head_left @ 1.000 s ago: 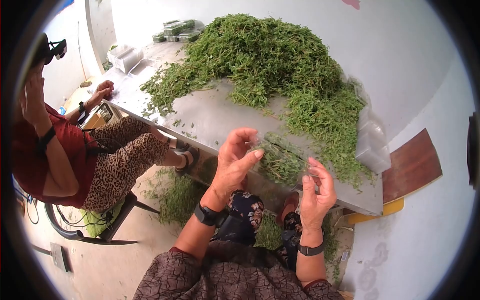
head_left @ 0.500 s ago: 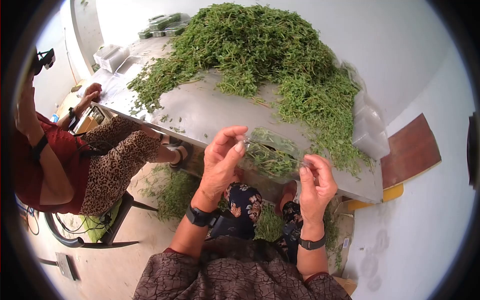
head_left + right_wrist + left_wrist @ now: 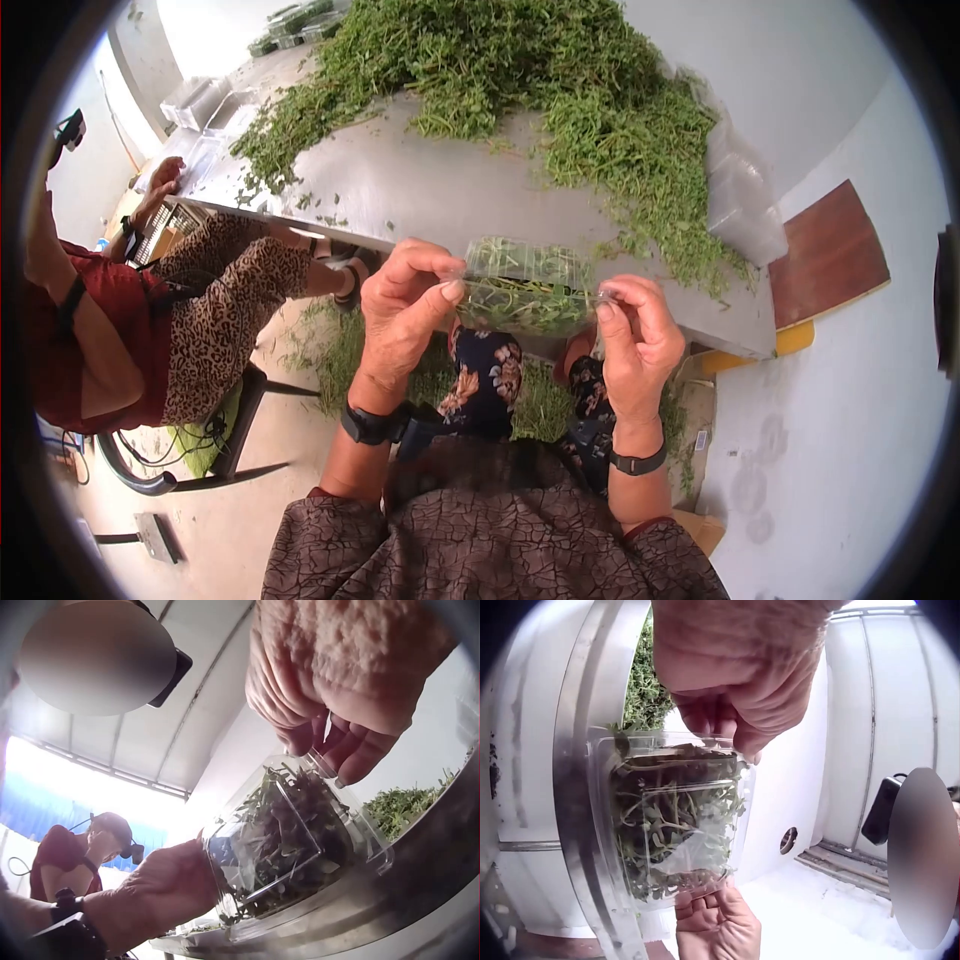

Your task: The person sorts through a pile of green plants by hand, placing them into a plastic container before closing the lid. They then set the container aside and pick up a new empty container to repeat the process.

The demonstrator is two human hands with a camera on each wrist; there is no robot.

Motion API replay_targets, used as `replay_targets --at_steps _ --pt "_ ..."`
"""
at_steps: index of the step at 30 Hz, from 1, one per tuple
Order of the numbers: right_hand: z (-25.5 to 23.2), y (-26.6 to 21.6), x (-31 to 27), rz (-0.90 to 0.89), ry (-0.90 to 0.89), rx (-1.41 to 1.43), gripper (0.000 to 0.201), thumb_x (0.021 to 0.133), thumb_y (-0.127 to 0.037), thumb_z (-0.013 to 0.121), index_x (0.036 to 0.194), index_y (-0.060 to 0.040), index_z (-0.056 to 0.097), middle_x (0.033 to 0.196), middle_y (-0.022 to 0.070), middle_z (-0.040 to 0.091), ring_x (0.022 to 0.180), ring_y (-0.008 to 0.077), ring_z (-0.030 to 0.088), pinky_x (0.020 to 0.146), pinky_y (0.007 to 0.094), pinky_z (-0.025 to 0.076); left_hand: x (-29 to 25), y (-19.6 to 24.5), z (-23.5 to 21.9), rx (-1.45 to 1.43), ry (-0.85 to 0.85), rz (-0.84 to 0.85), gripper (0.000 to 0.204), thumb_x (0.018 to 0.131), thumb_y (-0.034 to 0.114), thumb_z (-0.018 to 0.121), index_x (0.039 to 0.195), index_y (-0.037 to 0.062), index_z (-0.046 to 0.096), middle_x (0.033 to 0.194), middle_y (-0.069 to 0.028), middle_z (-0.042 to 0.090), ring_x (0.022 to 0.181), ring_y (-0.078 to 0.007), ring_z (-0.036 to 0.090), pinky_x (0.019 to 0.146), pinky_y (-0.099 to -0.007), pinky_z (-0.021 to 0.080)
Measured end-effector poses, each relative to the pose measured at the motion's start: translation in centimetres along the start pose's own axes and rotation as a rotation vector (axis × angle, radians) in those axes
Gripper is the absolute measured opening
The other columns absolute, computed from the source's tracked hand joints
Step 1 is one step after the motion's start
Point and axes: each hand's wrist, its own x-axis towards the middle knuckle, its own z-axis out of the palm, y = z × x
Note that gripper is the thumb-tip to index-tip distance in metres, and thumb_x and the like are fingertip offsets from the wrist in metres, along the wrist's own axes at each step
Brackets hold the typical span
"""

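A clear plastic clamshell box (image 3: 525, 290) packed with green leafy stems is held up between both hands, above the lap at the table's front edge. My left hand (image 3: 400, 305) pinches its left end between thumb and fingers. At the opposite end my right hand (image 3: 640, 340) pinches the rim the same way. In the left wrist view the box (image 3: 679, 825) shows stems pressed against its ribbed clear wall. From the right wrist the box (image 3: 281, 847) appears tilted, with the right fingers at its upper edge.
A large heap of greens (image 3: 500, 60) covers the back of the metal table (image 3: 440, 195). Stacked empty clear boxes (image 3: 740, 200) stand at the right, more boxes (image 3: 195, 102) at the left. Another person (image 3: 110, 330) sits at left on a chair (image 3: 240, 430). Loose greens (image 3: 335, 370) lie on the floor.
The box has turned from slanted to nearly level and come slightly left. Both hands keep their grip on its ends. The head view has tipped down.
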Motion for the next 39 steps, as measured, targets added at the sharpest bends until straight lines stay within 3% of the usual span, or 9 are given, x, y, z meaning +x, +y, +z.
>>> replay_targets --at_steps 6,12,17,27,34,39 --pt "-0.6 -0.7 -2.6 0.068 -0.153 0.025 0.016 0.08 0.002 0.066 0.095 0.0017 0.061 0.093 0.0081 0.062 0.073 0.0121 0.059 0.065 0.024 0.049 -3.8 0.5 -1.3 0.186 0.01 -0.003 0.014 0.08 -0.004 0.064 0.094 -0.0003 0.064 0.09 -0.0023 0.054 0.081 -0.0095 0.052 0.072 -0.0226 0.044" --pt "-0.5 0.9 -5.0 0.083 -0.346 0.022 0.016 0.078 0.005 0.065 0.093 0.0028 0.06 0.09 0.0096 0.062 0.071 0.0137 0.06 0.064 0.0245 0.049 -7.7 -1.0 -2.6 0.216 0.032 -0.151 0.009 0.085 0.002 0.063 0.093 0.0007 0.063 0.092 -0.0029 0.056 0.08 -0.0092 0.052 0.07 -0.0227 0.043" --pt "-0.3 1.4 -6.4 0.216 -0.498 0.003 0.01 0.078 0.005 0.064 0.087 0.0035 0.059 0.085 0.0099 0.061 0.07 0.0168 0.061 0.061 0.0273 0.05 -10.2 -2.8 -3.6 0.198 0.04 -0.291 0.008 0.086 0.0 0.063 0.094 0.001 0.063 0.091 -0.0006 0.056 0.08 -0.0076 0.053 0.072 -0.0219 0.044" --pt "-0.4 2.2 -7.5 0.294 -0.595 -0.064 0.009 0.079 0.003 0.064 0.085 0.0024 0.059 0.082 0.0086 0.061 0.067 0.0161 0.061 0.059 0.0272 0.05 -11.6 -3.6 -4.2 0.036 0.013 -0.606 0.016 0.084 0.004 0.068 0.099 0.0036 0.062 0.089 0.004 0.058 0.081 -0.0056 0.054 0.074 -0.021 0.044" --pt "-0.5 2.2 -8.1 0.339 -0.658 -0.076 0.011 0.078 0.002 0.066 0.085 0.0016 0.059 0.08 0.0085 0.06 0.062 0.0164 0.06 0.057 0.0278 0.049 -13.3 -4.2 -4.5 -0.045 0.085 -0.637 0.014 0.082 0.004 0.07 0.094 0.0046 0.061 0.088 0.0035 0.059 0.08 -0.0053 0.053 0.074 -0.0209 0.044" --pt "-0.4 1.5 -7.9 0.312 -0.679 -0.095 0.012 0.077 0.003 0.067 0.085 0.002 0.058 0.08 0.0091 0.06 0.064 0.0164 0.061 0.057 0.0275 0.05 -13.7 -3.8 -4.8 0.073 0.047 -0.607 0.012 0.082 0.005 0.07 0.089 0.0057 0.061 0.088 0.0029 0.058 0.08 -0.0067 0.053 0.074 -0.0222 0.043"
